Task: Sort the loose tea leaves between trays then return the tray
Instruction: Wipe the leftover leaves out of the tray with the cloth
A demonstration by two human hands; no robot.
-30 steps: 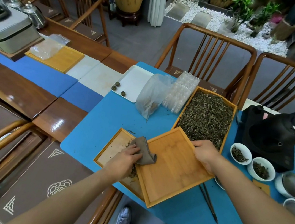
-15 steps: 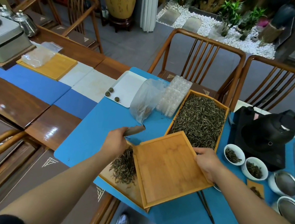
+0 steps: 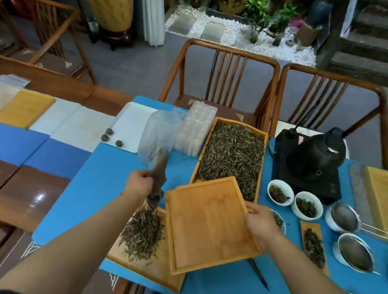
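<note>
My right hand [image 3: 260, 224] grips the right edge of an empty bamboo tray [image 3: 205, 226], held tilted above the table. It overlaps a lower bamboo tray [image 3: 149, 267] that carries a pile of loose tea leaves [image 3: 143, 233]. My left hand [image 3: 138, 184] holds a brown cloth [image 3: 158, 181] upright above that pile. Behind them a long bamboo tray [image 3: 264, 155] lies full of tea leaves [image 3: 232, 154].
On the blue mat [image 3: 99, 189] stand a clear plastic bag [image 3: 158, 137], a clear blister pack [image 3: 195, 127], a white tray [image 3: 129, 124] with three tea balls, a black kettle [image 3: 314, 156], two white cups [image 3: 280, 191] of leaves, strainers [image 3: 345, 218] and dark tweezers [image 3: 259, 274]. Wooden chairs stand behind.
My left hand lifted the cloth off the lower tray and raised it, uncovering the pile of leaves. The empty tray shifted slightly in my right hand.
</note>
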